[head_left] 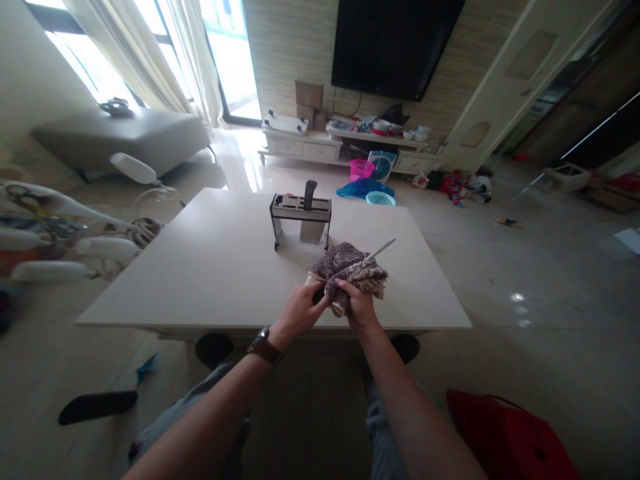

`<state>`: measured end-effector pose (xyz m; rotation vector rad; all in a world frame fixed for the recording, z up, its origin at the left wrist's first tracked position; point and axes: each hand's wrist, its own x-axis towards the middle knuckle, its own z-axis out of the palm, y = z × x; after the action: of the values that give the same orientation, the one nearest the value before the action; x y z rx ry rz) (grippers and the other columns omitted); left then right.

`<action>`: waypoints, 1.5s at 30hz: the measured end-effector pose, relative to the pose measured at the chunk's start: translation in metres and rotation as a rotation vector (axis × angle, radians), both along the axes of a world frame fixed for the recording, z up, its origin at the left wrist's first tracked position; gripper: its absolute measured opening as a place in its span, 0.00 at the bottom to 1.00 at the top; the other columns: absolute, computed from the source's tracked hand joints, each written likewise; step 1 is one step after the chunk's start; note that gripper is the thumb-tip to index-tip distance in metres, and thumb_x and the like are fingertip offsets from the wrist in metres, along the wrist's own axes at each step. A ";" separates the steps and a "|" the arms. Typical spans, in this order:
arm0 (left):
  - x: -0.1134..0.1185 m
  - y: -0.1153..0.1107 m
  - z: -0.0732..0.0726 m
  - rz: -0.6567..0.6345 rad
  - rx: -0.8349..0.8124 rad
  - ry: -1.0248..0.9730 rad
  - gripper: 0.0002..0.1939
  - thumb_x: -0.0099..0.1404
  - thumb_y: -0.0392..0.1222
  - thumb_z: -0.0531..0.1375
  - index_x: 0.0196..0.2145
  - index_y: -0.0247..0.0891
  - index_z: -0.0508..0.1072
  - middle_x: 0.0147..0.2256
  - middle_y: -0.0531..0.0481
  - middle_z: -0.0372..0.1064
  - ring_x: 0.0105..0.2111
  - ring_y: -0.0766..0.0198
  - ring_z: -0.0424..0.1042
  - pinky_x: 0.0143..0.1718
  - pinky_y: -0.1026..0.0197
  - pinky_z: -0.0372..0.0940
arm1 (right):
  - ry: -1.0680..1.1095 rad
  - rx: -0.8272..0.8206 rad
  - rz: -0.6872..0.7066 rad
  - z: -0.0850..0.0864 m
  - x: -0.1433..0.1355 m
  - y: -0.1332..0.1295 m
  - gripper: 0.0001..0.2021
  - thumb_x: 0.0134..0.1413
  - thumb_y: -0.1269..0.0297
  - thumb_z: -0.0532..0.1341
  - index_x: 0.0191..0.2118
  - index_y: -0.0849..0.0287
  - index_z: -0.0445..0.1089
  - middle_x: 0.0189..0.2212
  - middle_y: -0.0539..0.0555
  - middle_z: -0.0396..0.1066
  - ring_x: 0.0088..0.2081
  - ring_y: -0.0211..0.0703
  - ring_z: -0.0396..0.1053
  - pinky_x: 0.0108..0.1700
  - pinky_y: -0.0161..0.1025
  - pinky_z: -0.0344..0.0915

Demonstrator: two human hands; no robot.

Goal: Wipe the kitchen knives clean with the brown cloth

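Head view shows the left hand (303, 307) and right hand (361, 308) both gripping a fluffy purple-brown and cream cloth (345, 259) above the white rectangular table (215, 267). A slim pale rod (383, 249) juts from it, slanting away rightward, its exposed end nearer the right hand; the silver-and-black rack (294, 215) stands beyond, leftward.

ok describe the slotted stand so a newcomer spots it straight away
Find the white table in front of the wall TV. Toward its far edge stands a silver frame with dark edges. A black handle juts from its slotted top, unlike the fuzzy cloth held nearby.
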<state>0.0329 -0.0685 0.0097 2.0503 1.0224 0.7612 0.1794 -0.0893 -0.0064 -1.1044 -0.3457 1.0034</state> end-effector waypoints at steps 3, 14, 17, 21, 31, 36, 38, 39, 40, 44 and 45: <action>-0.002 0.000 0.001 -0.005 0.011 0.043 0.15 0.71 0.48 0.57 0.32 0.37 0.75 0.28 0.50 0.71 0.26 0.66 0.64 0.30 0.63 0.55 | -0.045 -0.024 -0.016 -0.002 0.000 -0.001 0.17 0.33 0.68 0.77 0.34 0.58 0.76 0.34 0.50 0.80 0.41 0.46 0.79 0.43 0.40 0.78; -0.003 -0.003 0.001 -0.015 0.051 0.174 0.12 0.71 0.45 0.56 0.33 0.38 0.75 0.27 0.48 0.72 0.24 0.64 0.66 0.29 0.60 0.51 | 0.058 -0.100 0.001 -0.011 -0.002 -0.006 0.16 0.32 0.67 0.75 0.33 0.59 0.74 0.31 0.50 0.80 0.36 0.46 0.79 0.38 0.39 0.77; -0.004 -0.004 0.002 -0.028 0.049 0.176 0.14 0.74 0.47 0.54 0.35 0.39 0.75 0.30 0.47 0.74 0.28 0.62 0.69 0.31 0.60 0.54 | 0.059 -0.121 0.024 -0.013 -0.002 -0.005 0.16 0.33 0.67 0.74 0.32 0.59 0.74 0.30 0.50 0.80 0.35 0.46 0.79 0.37 0.38 0.77; -0.004 -0.005 0.006 -0.028 0.065 0.194 0.19 0.77 0.50 0.50 0.35 0.39 0.74 0.32 0.46 0.75 0.31 0.60 0.72 0.33 0.59 0.57 | 0.070 -0.132 0.007 -0.014 -0.004 -0.002 0.15 0.34 0.66 0.73 0.32 0.59 0.73 0.31 0.50 0.80 0.37 0.45 0.79 0.37 0.36 0.76; -0.001 -0.005 0.010 -0.013 0.081 0.242 0.13 0.74 0.44 0.54 0.34 0.39 0.74 0.31 0.46 0.74 0.31 0.59 0.73 0.32 0.59 0.56 | 0.098 -0.114 -0.019 -0.013 -0.005 -0.003 0.14 0.35 0.66 0.73 0.32 0.60 0.74 0.31 0.50 0.80 0.34 0.43 0.78 0.35 0.36 0.75; -0.001 -0.007 0.011 -0.002 0.074 0.264 0.09 0.72 0.41 0.55 0.36 0.40 0.74 0.32 0.45 0.75 0.33 0.57 0.74 0.33 0.58 0.56 | 0.101 -0.135 -0.013 -0.016 -0.006 -0.004 0.14 0.35 0.65 0.73 0.31 0.60 0.74 0.29 0.50 0.79 0.32 0.42 0.77 0.33 0.34 0.74; 0.001 -0.008 0.011 0.012 0.066 0.270 0.08 0.70 0.40 0.56 0.36 0.40 0.75 0.32 0.45 0.76 0.33 0.56 0.74 0.33 0.58 0.57 | 0.095 -0.129 -0.017 -0.017 -0.006 -0.002 0.12 0.36 0.65 0.72 0.31 0.60 0.74 0.28 0.49 0.79 0.31 0.41 0.76 0.32 0.34 0.74; 0.002 -0.009 0.011 0.018 0.064 0.272 0.08 0.70 0.40 0.56 0.36 0.40 0.75 0.33 0.45 0.76 0.33 0.56 0.75 0.33 0.58 0.57 | 0.097 -0.130 -0.023 -0.018 -0.006 -0.001 0.11 0.37 0.65 0.71 0.30 0.59 0.73 0.28 0.49 0.79 0.30 0.41 0.76 0.31 0.34 0.73; 0.003 -0.010 0.011 0.023 0.063 0.270 0.08 0.70 0.41 0.56 0.35 0.40 0.75 0.33 0.44 0.76 0.33 0.56 0.75 0.33 0.57 0.57 | 0.101 -0.135 -0.034 -0.018 -0.006 0.000 0.10 0.37 0.65 0.71 0.30 0.59 0.73 0.28 0.49 0.79 0.29 0.41 0.75 0.31 0.34 0.73; 0.004 -0.011 0.010 0.030 0.076 0.251 0.07 0.69 0.41 0.57 0.35 0.40 0.74 0.33 0.44 0.75 0.33 0.56 0.74 0.33 0.57 0.57 | 0.112 -0.138 -0.073 -0.019 -0.007 0.001 0.10 0.37 0.65 0.71 0.30 0.59 0.74 0.28 0.49 0.79 0.29 0.41 0.75 0.31 0.34 0.73; 0.004 -0.011 0.010 0.030 0.078 0.249 0.07 0.68 0.40 0.57 0.35 0.40 0.74 0.32 0.44 0.75 0.33 0.56 0.74 0.33 0.57 0.57 | 0.116 -0.133 -0.073 -0.019 -0.007 0.001 0.10 0.38 0.65 0.71 0.31 0.59 0.74 0.28 0.49 0.79 0.29 0.41 0.75 0.31 0.34 0.73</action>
<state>0.0369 -0.0794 0.0194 2.2427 1.1779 0.5784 0.1721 -0.0886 -0.0254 -1.1642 -0.1460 1.0318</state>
